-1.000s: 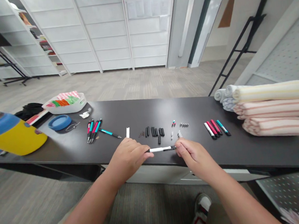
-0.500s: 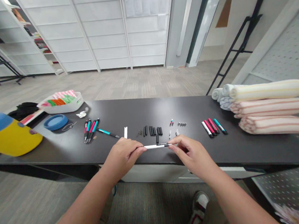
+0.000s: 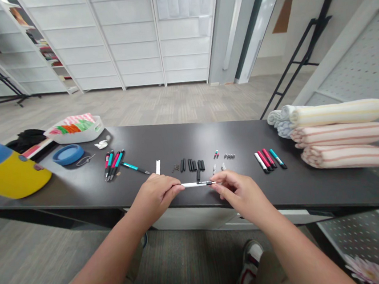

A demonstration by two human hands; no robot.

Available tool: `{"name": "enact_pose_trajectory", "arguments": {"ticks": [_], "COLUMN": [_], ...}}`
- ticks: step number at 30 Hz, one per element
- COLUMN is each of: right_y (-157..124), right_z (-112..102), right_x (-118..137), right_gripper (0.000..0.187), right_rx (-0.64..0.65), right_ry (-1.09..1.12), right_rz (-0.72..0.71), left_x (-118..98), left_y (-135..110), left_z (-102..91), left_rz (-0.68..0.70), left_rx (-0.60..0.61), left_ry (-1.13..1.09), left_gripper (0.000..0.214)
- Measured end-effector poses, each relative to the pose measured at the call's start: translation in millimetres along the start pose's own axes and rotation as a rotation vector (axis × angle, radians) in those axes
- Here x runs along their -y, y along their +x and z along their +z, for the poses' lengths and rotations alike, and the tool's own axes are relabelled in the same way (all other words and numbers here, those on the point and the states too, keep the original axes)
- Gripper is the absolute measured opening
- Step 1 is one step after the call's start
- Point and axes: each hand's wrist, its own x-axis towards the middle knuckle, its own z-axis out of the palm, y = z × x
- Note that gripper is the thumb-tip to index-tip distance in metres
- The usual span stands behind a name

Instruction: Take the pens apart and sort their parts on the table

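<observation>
I hold a white pen [image 3: 193, 184] level above the front edge of a black table [image 3: 162, 142]. My left hand [image 3: 157, 194] is closed round its left end. My right hand [image 3: 237, 191] pinches its dark right end with thumb and fingertips. Just beyond the pen lie a loose white barrel [image 3: 158, 167], several black grip sleeves [image 3: 191, 165] and tiny springs and tips [image 3: 223, 157]. A group of pink and teal pens [image 3: 112, 159] lies to the left, and another group of pens [image 3: 269, 159] lies to the right.
Rolled and folded towels [image 3: 339, 134] are stacked at the table's right end. At the left stand a white tray of coloured items [image 3: 76, 129], a blue round lid [image 3: 67, 154] and a yellow and blue container [image 3: 9, 172]. A white panelled wall stands behind.
The view has shifted slightly, and both hands with the pen sit a little farther left and higher in the picture. My right fingers have moved along the pen's right end.
</observation>
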Motion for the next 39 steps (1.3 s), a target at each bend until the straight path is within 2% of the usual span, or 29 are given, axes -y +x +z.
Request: {"name": "enact_pose_trajectory", "arguments": {"ticks": [2,7,13,18,28,32,35,39], "right_y": [0.6,1.3,1.1,1.1,-0.9,-0.7,-0.2,-0.6], "right_z": [-0.3,-2.5,-0.5,-2.3,-1.7,-1.4,-1.0,-1.0], "right_x": [0.5,4.9,-0.8,2.3,1.4,1.5,1.7,2.2], "right_gripper": [0.026,0.02,0.023,0.021,0.02,0.022,0.023,0.023], "right_rx": [0.005,0.056,0.005,0.029,-0.039,-0.043,-0.05,-0.048], "right_ry": [0.025,-0.035,0.062,-0.002,0.038,0.047,0.054,0.061], "right_rz": [0.025,0.023,0.059,0.069,0.043,0.054,0.063,0.071], "left_x": [0.5,1.3,2.5,2.8,4.5,4.5,2.9,0.4], "left_y": [-0.1,-1.0,-1.0,-1.8,-2.0,-4.7,-5.5,-3.3], "left_z": [0.5,0.7,1.7,1.5,2.2,3.0,2.8,-0.6], "left_rz": [-0.001,0.004,-0.007,-0.019,-0.01,-0.077,-0.159,-0.144], "left_rx": [0.0,0.004,0.015,0.03,0.058,0.015,-0.018,-0.013], "left_ry": [0.0,-0.012,-0.022,-0.026,-0.018,-0.06,-0.135,-0.182], "left_gripper": [0.029,0.027,0.027,0.027,0.036,0.025,0.031,0.016]}}
